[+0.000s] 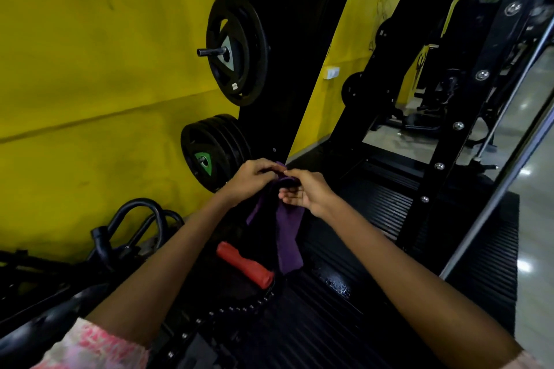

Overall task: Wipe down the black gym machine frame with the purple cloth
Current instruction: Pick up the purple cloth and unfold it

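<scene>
Nearest, we list a pink patterned sleeve (90, 344) and a red grip (244, 264) below the hands. Left hand (250, 178): fingers curled, gripping the top of the purple cloth (287, 237). Right hand (305, 192): thumb and forefinger pinching the same edge, other fingers loosely open. Cloth hangs at the base of the black frame upright (295, 39). Ribbed platform (374, 204) lies to the right. Beyond, weight plates (236, 48) hang on pegs against the yellow wall (90, 69).

Weight plates (236, 48), red grip (244, 264), yellow wall (105, 69)
</scene>
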Tool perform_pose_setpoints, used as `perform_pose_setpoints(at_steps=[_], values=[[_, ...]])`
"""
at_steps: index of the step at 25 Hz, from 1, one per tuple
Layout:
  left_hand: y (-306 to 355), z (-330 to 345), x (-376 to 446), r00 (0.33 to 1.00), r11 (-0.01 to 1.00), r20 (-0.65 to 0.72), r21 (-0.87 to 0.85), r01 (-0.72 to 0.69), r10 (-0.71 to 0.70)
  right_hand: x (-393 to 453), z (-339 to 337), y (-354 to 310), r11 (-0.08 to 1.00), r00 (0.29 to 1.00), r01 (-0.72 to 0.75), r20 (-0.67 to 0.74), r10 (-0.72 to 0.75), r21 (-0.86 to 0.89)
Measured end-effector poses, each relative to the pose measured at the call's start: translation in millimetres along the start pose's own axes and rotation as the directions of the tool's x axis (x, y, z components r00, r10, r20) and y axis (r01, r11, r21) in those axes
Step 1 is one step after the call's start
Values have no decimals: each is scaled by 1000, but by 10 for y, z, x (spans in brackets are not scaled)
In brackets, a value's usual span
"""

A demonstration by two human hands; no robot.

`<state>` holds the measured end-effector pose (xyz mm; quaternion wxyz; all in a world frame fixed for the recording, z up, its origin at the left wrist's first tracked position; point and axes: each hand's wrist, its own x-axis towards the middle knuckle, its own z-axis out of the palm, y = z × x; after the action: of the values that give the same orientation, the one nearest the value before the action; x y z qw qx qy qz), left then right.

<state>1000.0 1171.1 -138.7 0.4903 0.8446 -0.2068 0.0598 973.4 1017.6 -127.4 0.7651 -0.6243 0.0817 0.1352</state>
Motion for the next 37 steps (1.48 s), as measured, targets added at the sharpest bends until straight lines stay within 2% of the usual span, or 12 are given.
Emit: perform_pose_setpoints(at_steps=[4,7,11,16,18,22,23,27,28,31,34,37], values=[[-31,9,-40,992,971,13,205,-127,127,-61,-12,-51,999,1000,2,24,-3,44],[-74,32,-30,968,934,-41,273,-229,249,-43,-31,-83,968,982,187,20,-187,-168],[-181,21,-15,961,961,-144,179,-211,238,128,-172,-128,761,872,439,21,-490,-477],[-186,33,-13,985,989,-166,-128,-74,52,257,-295,-64,723,899,428,340,-277,-542],[-159,20,-15,987,958,-160,-285,-25,-22,280,-367,8,589,881,462,422,-216,-663],[-215,-55,-37,982,960,-180,-280,10,-63,359,-567,11,-74,736,572,551,-394,-817],[-251,-84,-36,973,959,-213,-282,30,-93,399,-611,-17,-125,706,561,552,-444,-818],[-251,-110,-80,959,946,-227,-311,91,-167,374,-645,-311,26,745,585,525,-411,-811],[-209,-109,-84,955,941,-249,-331,72,-161,344,-621,-359,10,708,599,524,-473,-801],[-62,-146,-67,929,902,-342,-432,-22,-141,249,-521,-371,-132,400,626,462,-792,-768],[-108,-108,-117,956,919,-254,-392,36,-146,216,-516,-359,-119,526,554,456,-718,-824],[-84,-119,-149,949,897,-265,-441,40,-173,146,-514,-304,-182,376,531,422,-825,-828]])
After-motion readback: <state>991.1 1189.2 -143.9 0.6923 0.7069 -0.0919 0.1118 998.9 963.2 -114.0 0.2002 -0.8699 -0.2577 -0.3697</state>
